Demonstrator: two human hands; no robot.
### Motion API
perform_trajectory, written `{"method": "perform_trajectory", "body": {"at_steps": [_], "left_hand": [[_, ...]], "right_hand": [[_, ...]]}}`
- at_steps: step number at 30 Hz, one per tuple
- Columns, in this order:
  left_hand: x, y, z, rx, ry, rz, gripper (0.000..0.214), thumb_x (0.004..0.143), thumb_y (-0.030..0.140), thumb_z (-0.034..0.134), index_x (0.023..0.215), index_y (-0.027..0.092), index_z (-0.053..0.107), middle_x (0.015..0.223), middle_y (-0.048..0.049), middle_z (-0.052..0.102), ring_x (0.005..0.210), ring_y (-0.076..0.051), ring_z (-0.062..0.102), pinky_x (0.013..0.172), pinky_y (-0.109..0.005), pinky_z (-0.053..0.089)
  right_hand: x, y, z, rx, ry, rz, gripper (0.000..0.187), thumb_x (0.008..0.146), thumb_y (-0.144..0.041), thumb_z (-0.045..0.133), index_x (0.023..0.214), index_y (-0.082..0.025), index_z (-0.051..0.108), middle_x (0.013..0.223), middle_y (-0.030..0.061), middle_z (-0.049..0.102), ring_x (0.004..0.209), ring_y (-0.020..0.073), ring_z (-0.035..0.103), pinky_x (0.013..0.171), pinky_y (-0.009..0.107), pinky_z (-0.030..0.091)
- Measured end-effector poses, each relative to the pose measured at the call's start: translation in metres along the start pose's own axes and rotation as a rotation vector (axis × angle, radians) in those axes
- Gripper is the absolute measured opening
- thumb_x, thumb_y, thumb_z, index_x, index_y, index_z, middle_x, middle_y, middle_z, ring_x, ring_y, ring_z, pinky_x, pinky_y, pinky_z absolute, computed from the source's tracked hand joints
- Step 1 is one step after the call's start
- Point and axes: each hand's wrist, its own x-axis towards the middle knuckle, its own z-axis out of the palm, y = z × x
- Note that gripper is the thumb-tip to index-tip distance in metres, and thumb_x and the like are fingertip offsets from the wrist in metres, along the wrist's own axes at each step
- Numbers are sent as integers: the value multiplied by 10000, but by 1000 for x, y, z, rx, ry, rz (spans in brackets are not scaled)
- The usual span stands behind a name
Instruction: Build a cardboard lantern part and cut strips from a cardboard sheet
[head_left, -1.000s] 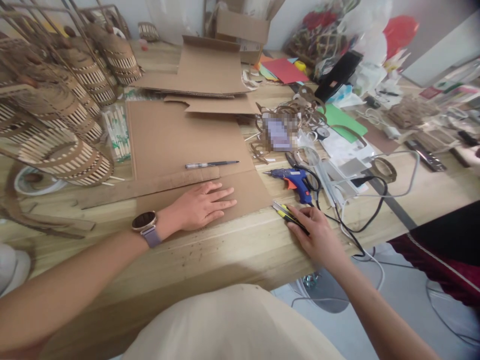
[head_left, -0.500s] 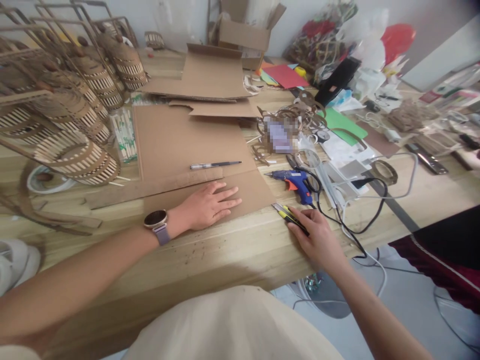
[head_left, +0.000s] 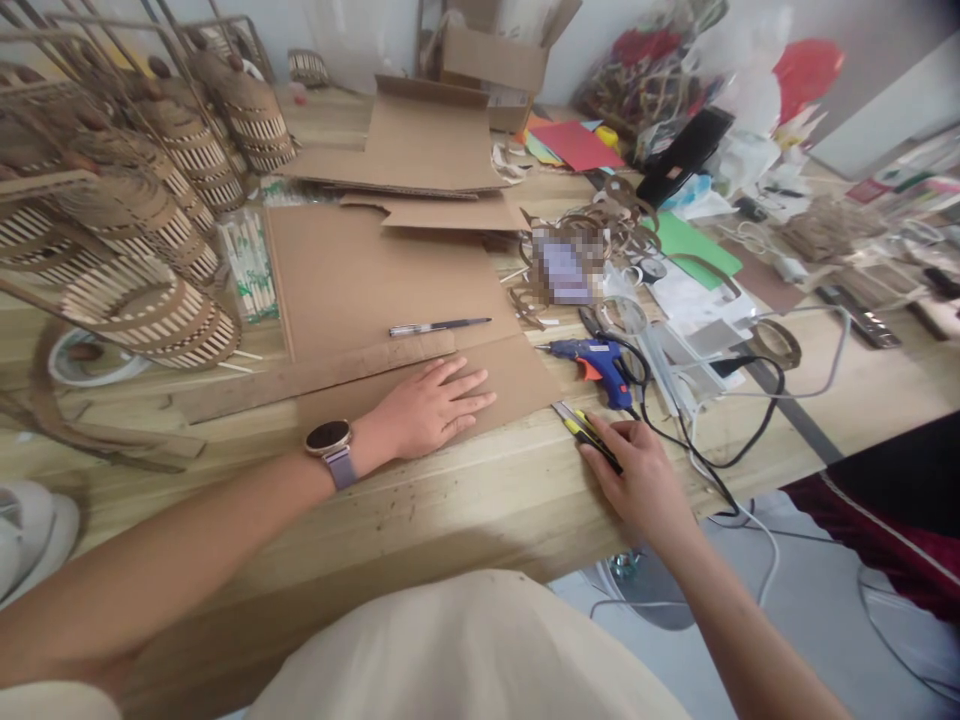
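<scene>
My left hand (head_left: 433,409) lies flat, fingers spread, on the near edge of a large brown cardboard sheet (head_left: 375,290) on the wooden table (head_left: 480,490). A watch is on that wrist. My right hand (head_left: 637,470) rests at the table's front edge with its fingers closed over a yellow and black utility knife (head_left: 581,430), whose tip points away to the left. A pen (head_left: 439,326) lies on the cardboard above my left hand. A narrow cardboard strip (head_left: 315,375) lies to the left of that hand.
A blue glue gun (head_left: 596,360) with a black cord lies just beyond the knife. Stacked woven cardboard structures (head_left: 135,220) fill the left. More cardboard sheets, a box, coloured paper and clutter crowd the back and right. Someone in dark clothing (head_left: 892,520) sits at the right edge.
Both hands stay in place on the cardboard and the knife. Only the camera has shifted slightly.
</scene>
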Motion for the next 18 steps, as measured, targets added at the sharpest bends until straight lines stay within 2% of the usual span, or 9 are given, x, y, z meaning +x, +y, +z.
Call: {"method": "perform_trajectory", "body": {"at_steps": [6, 14, 18], "left_hand": [[0, 0, 0, 4, 14, -4, 444, 1037, 393, 316, 1433, 289, 488, 1541, -10, 419, 1451, -293, 292, 1176, -477, 274], [0, 1, -1, 2, 23, -10, 441, 1037, 393, 318, 1417, 278, 511, 1532, -13, 431, 1443, -288, 306, 1176, -474, 282], [0, 2, -2, 11, 7, -10, 435, 1036, 384, 331, 1423, 285, 502, 1539, -10, 422, 1442, -290, 313, 1178, -481, 282]], "right_hand": [[-2, -3, 0, 18, 1, 0, 491, 960, -436, 422, 1268, -117, 634, 928, 134, 558, 863, 276, 556, 816, 450, 516], [-3, -12, 0, -4, 6, -7, 485, 963, -415, 432, 1249, -84, 641, 931, 142, 556, 878, 283, 562, 826, 454, 520], [-7, -18, -2, -10, -4, -15, 487, 972, -426, 411, 1271, -106, 624, 935, 133, 551, 888, 277, 564, 838, 445, 519]]}}
